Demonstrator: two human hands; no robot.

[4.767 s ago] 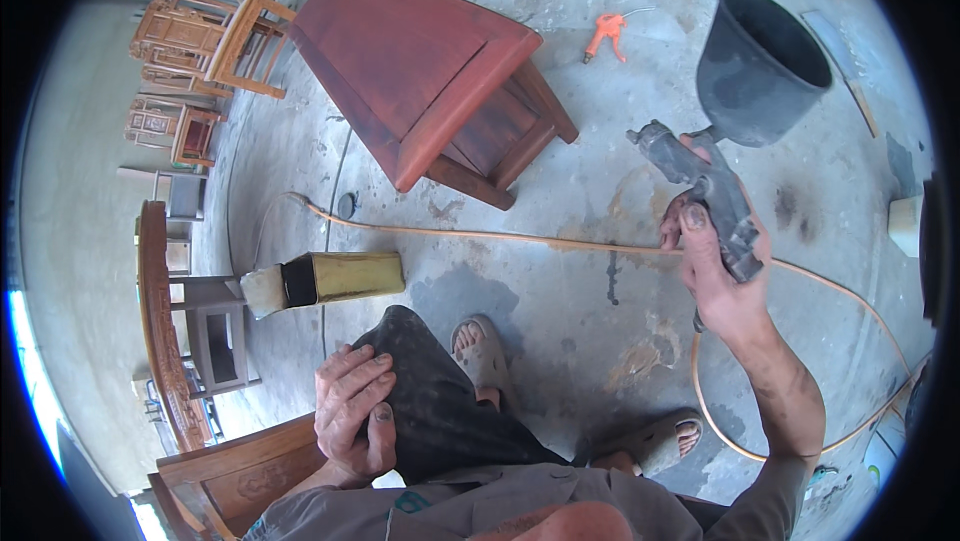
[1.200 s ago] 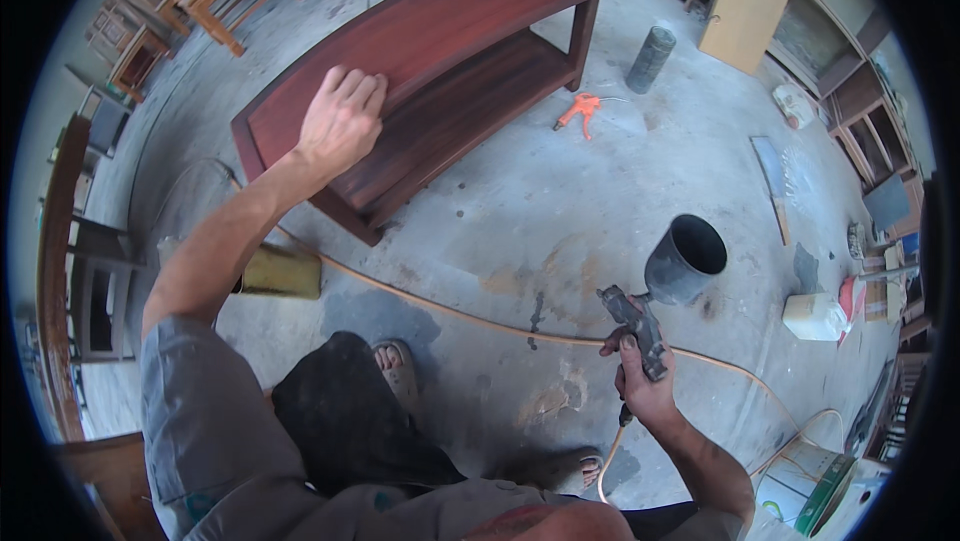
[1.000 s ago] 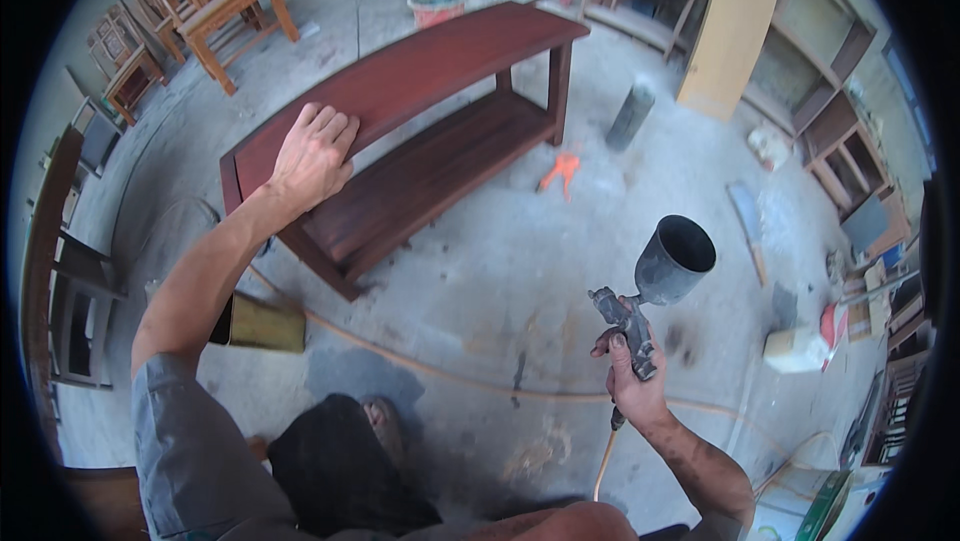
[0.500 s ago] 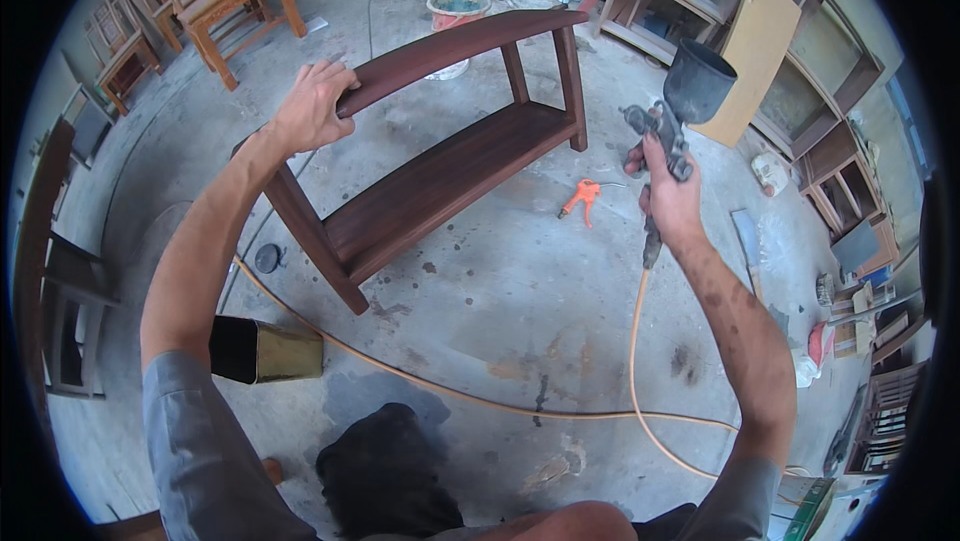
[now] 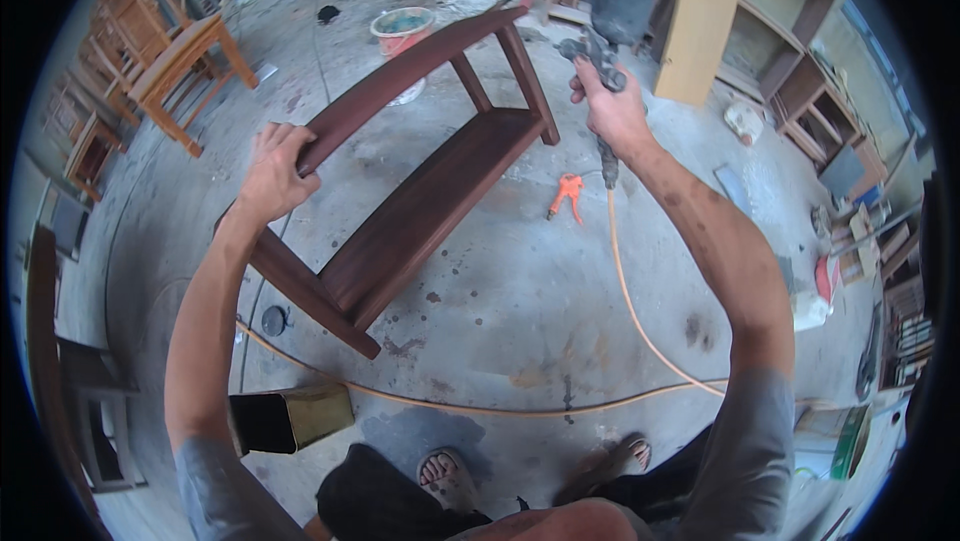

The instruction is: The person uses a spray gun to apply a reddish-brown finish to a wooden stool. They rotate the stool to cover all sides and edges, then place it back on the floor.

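Observation:
A dark reddish-brown wooden frame (image 5: 435, 206), with a curved top rail, a lower board and splayed legs, slants across the middle of the view. My left hand (image 5: 277, 171) grips the near left end of its top rail, fingers wrapped over the edge. In my right hand (image 5: 615, 111) is a spray gun (image 5: 600, 63), held up to the right of the frame's far end and apart from it. A dark grey cup (image 5: 622, 11) sits on top of the gun. From its handle an orange-tan hose (image 5: 630, 296) runs down to the floor.
An orange air blow gun (image 5: 568, 197) lies on the concrete floor. Near my left forearm are an open square tin (image 5: 318, 415) and a round black lid (image 5: 274, 320). A paint-stained bucket (image 5: 403, 26) stands behind the frame. Wooden chairs (image 5: 165, 66) and cabinets (image 5: 815, 106) line the sides.
The wooden frame now slants more steeply in view, its near leg lower. My right hand has moved farther away and left with the spray gun. My sandalled feet have come into view.

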